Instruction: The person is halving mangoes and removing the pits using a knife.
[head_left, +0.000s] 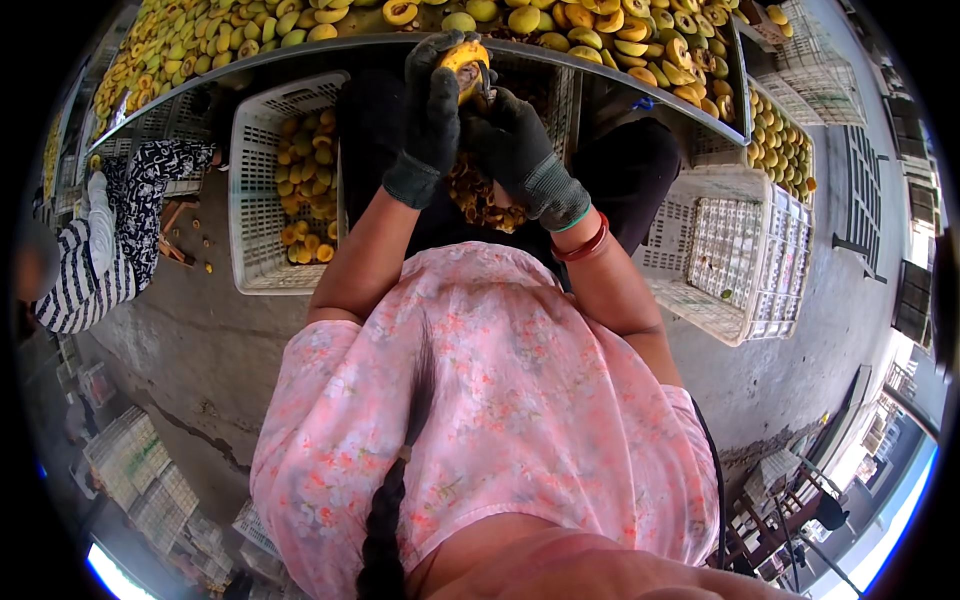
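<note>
Both my hands wear dark knit gloves and meet at the metal edge of the tray [360, 42] heaped with green and yellow fruit. My left hand [431, 115] grips a cut yellow fruit [458, 62], thumb and fingers around it. My right hand [515, 155] is closed just below and right of it, on a small dark tool [484, 82] held against the fruit; the tool's shape is partly hidden. Beneath my hands, between my dark-trousered legs, is a heap of dark yellow-brown scraps [478, 195].
A white crate [250, 235] of cut fruit halves stands left, a white crate [745, 260] with little visible inside right, another holding fruit [780, 150] behind it. A person [130, 220] in black-and-white patterned clothes works at far left. Stacked crates [130, 460] stand at lower left.
</note>
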